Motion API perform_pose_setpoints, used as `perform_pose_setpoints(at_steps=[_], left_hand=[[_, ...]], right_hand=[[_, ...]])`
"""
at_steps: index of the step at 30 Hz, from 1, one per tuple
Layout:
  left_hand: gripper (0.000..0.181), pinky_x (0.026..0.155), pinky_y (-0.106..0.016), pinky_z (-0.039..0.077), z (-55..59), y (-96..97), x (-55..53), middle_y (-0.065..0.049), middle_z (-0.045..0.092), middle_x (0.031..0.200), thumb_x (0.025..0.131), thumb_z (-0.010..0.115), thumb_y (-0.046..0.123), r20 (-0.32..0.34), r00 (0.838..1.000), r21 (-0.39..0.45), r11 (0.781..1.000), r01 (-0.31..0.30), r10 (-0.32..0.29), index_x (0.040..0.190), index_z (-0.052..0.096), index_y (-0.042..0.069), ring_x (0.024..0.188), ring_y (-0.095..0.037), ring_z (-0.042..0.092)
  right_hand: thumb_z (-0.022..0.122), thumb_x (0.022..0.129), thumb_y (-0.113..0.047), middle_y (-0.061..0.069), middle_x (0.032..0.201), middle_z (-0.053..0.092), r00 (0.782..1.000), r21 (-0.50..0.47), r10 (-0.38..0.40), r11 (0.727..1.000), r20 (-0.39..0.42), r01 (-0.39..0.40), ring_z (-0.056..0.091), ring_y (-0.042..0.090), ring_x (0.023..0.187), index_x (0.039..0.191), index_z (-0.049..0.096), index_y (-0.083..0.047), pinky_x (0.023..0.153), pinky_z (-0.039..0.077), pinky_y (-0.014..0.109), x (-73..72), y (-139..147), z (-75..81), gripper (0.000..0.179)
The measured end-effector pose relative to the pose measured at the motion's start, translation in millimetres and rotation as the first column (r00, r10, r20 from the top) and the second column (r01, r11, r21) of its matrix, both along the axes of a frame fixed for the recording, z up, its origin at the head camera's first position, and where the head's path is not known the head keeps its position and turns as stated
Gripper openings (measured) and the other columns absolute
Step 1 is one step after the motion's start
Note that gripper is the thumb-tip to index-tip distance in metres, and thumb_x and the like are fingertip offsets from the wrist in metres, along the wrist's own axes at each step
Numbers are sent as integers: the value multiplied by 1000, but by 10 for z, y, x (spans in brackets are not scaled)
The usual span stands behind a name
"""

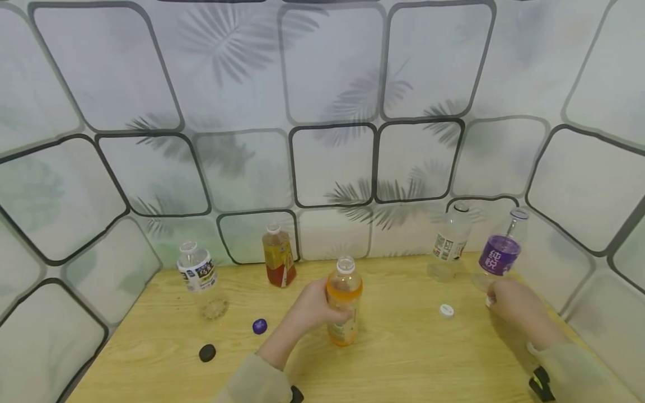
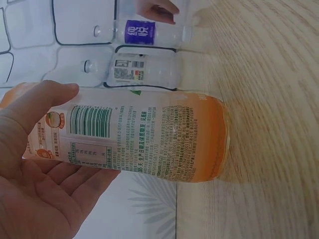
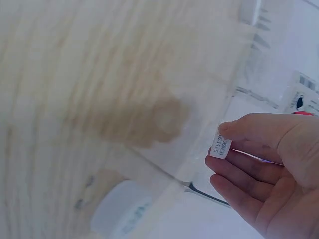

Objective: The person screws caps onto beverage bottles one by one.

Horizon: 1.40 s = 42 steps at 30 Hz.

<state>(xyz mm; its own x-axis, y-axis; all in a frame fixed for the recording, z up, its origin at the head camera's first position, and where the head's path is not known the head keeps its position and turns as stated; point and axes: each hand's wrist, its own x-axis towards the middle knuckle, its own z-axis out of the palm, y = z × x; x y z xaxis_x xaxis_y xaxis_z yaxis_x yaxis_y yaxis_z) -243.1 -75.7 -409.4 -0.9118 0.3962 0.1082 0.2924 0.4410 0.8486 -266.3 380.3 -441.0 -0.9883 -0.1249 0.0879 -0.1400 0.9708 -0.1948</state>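
Note:
My left hand point(image 1: 317, 308) grips a clear plastic bottle with an orange-and-white label point(image 1: 344, 299), upright and with its mouth uncapped. In the left wrist view, the thumb and fingers wrap the upper part of this bottle point(image 2: 149, 134), barcode facing the camera. At the far right, my right hand point(image 1: 519, 308) pinches a small white bottle cap point(image 3: 221, 144) between thumb and fingers, with printing on the cap's side. Just behind that hand stands an uncapped clear bottle with a purple label point(image 1: 499, 254). Left of it is another uncapped clear bottle point(image 1: 448, 246).
At the left stand a clear bottle point(image 1: 199, 277) and an amber drink bottle point(image 1: 279, 257), both uncapped. Loose on the wooden table point(image 1: 393, 358) lie a black cap point(image 1: 207, 352), a purple-blue cap point(image 1: 259, 326) and a white cap point(image 1: 446, 310). Another white cap point(image 3: 122, 209) shows in the right wrist view.

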Motion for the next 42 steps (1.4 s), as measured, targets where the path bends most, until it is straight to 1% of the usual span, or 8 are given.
perform_pose_setpoints(at_steps=[4,10,16,19,26,33,37,42], left_hand=[[54,100,-50,61,2,-1,-6,-14,76,124,79,89,12,-10,1000,-8,1000,-2,2,128,67,5,114,-31,73],[53,99,-49,61,-1,-14,-2,-14,76,123,80,90,12,-14,1000,-8,1000,9,-9,127,67,4,113,-32,73],[52,100,-51,61,-7,-12,-4,-16,76,124,80,90,10,-5,1000,-4,1000,16,-16,127,68,3,114,-34,73],[52,100,-52,61,-10,-11,-7,-16,76,124,80,90,10,-4,1000,-3,1000,16,-16,127,68,3,114,-34,73],[53,101,-52,60,-16,-12,-9,-16,76,125,80,91,10,1,1000,4,1000,9,-9,127,68,3,116,-35,73],[53,102,-53,60,-16,-17,0,-17,76,126,80,91,10,16,1000,14,1000,5,-5,128,68,2,117,-35,72],[53,102,-53,60,-19,-19,-4,-17,76,126,81,91,9,21,1000,18,1000,11,-11,127,68,2,116,-35,72],[52,101,-53,60,-19,-24,-7,-17,76,125,81,91,9,22,1000,20,1000,15,-16,127,68,2,116,-35,73]], right_hand=[[69,88,-9,0,64,50,999,-33,-27,999,32,28,48,19,62,68,52,-14,55,39,34,19,-75,98,27],[74,87,-9,7,79,72,1000,0,10,1000,29,-10,64,25,70,86,74,-6,65,56,50,-33,-152,219,4],[76,84,-7,26,99,78,1000,37,29,999,-8,-29,74,46,87,103,77,4,82,59,65,-28,-229,278,22],[76,83,-6,29,103,77,999,39,40,999,-38,-38,74,49,90,106,77,6,83,59,66,-10,-288,313,26],[73,82,-6,22,96,80,990,63,84,995,-115,-77,76,43,85,99,80,1,79,61,62,41,-502,515,19],[72,84,-7,6,82,78,979,99,136,988,-150,-122,69,21,68,94,82,-8,65,61,50,94,-700,677,15],[73,84,-7,4,81,76,970,106,161,984,-182,-143,69,23,70,99,81,-9,65,60,49,128,-802,740,16],[76,85,-7,11,87,78,961,96,189,980,-203,-173,73,31,78,102,81,-2,74,62,53,143,-941,829,18]])
